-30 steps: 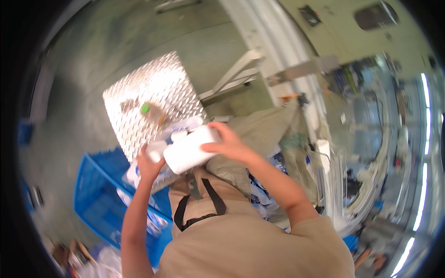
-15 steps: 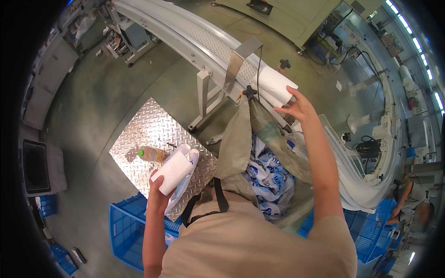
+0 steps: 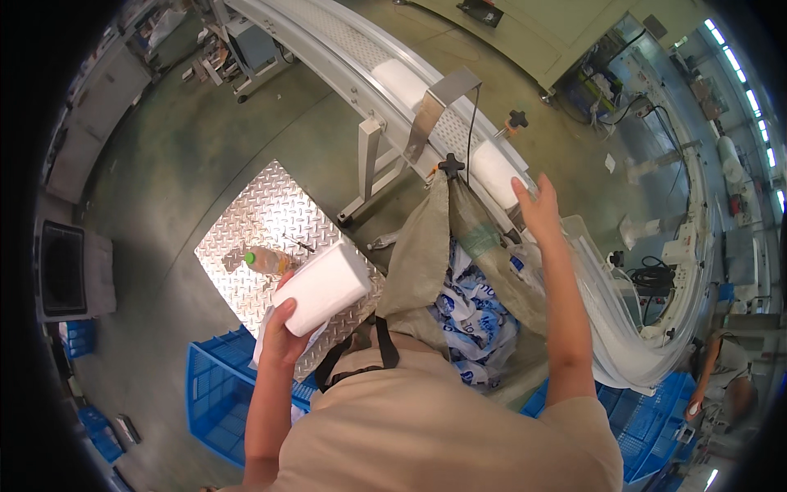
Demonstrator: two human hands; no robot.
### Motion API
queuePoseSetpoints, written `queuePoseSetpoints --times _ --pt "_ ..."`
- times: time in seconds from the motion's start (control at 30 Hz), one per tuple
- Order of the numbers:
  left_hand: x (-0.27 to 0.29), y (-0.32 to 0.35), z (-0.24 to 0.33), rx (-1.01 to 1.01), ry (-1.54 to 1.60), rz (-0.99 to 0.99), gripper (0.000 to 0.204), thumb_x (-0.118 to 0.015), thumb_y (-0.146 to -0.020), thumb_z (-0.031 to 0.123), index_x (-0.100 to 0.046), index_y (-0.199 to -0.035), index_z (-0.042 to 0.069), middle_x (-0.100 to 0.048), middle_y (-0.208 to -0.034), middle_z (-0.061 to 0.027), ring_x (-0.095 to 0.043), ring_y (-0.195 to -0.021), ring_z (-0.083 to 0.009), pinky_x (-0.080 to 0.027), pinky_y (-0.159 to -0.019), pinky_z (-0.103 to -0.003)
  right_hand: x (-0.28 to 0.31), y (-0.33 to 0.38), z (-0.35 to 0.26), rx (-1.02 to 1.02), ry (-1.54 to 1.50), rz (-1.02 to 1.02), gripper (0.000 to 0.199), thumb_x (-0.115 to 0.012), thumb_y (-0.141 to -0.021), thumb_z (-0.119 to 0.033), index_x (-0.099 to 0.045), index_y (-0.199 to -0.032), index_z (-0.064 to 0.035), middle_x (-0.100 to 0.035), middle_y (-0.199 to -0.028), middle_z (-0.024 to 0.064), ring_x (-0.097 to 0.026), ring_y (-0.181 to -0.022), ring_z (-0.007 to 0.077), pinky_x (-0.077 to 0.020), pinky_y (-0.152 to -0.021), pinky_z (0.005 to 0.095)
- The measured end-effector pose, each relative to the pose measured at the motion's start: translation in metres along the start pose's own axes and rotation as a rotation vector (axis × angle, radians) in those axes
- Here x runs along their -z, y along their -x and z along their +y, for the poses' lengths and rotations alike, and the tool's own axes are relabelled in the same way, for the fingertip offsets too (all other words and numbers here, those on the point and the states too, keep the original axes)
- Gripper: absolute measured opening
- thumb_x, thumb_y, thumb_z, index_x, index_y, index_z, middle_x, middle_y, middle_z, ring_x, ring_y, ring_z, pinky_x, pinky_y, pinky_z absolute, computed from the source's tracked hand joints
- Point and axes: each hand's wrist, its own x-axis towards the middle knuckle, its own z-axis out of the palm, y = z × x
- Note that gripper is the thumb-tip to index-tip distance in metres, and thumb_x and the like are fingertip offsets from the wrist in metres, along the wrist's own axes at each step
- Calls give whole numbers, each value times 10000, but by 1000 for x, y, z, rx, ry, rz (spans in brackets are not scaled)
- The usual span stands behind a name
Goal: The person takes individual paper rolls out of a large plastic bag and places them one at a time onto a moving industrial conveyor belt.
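My left hand (image 3: 283, 338) is closed round a white paper roll (image 3: 332, 285), held over the metal plate. Pale plastic film (image 3: 264, 332) shows beside that hand; whether the fingers grip it too, I cannot tell. At the conveyor (image 3: 447, 127), my right hand (image 3: 539, 211) has its fingers apart at the near end of a second white paper roll (image 3: 496, 174). One fingertip overlaps that roll's edge, and contact is unclear. Farther up the belt lies a third white roll (image 3: 399, 84), before the metal bracket (image 3: 443, 102).
A greenish sack (image 3: 414, 254) of blue-and-white plastic bags (image 3: 475, 316) hangs below the conveyor. A green-capped bottle (image 3: 269, 261) rests on the diamond-pattern metal plate (image 3: 246, 205). Blue crates (image 3: 217, 402) stand at both sides. Another person (image 3: 725, 377) is at the far right.
The roll in my left hand has shifted up and right. My right hand's fingers have spread and moved slightly lower. Another white roll has come into view farther up the belt.
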Motion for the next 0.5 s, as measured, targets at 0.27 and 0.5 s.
queuePoseSetpoints --times 0.27,0.5 --pt "-164 -30 -10 -254 -538 -337 842 -731 -673 242 -197 -1312 115 -374 -1191 -125 -420 -1130 -264 -382 -933 -387 46 128 -121 63 -890 -553 773 -740 -695 -80 -285 -1319 -69 -423 -1221 123 -438 -1119 200 -411 -903 336" --pt "-279 -97 -36 175 -409 -477 647 -653 -805 274 -235 -1270 108 -382 -1185 -146 -490 -1047 -249 -526 -733 -347 138 123 -33 -264 -1241 126 521 -648 -786 -99 -396 -1240 -53 -526 -1116 98 -559 -981 220 -501 -757 347"
